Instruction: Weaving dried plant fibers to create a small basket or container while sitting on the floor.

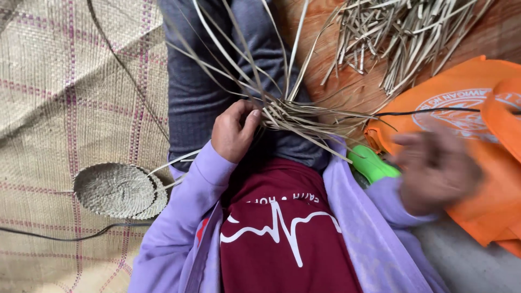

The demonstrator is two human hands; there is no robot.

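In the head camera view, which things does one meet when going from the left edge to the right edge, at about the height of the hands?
Woven floor mat → round woven disc → left hand gripping dry leaf strips → green object → blurred right hand → orange bag.

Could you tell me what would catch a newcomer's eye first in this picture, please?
First comes the fan of dry straw strips at the centre, gripped by the left hand over the person's lap. Next is the bright orange bag on the right, where the blurred right hand hovers beside a green tool. A round woven disc lies on the checked mat at left.
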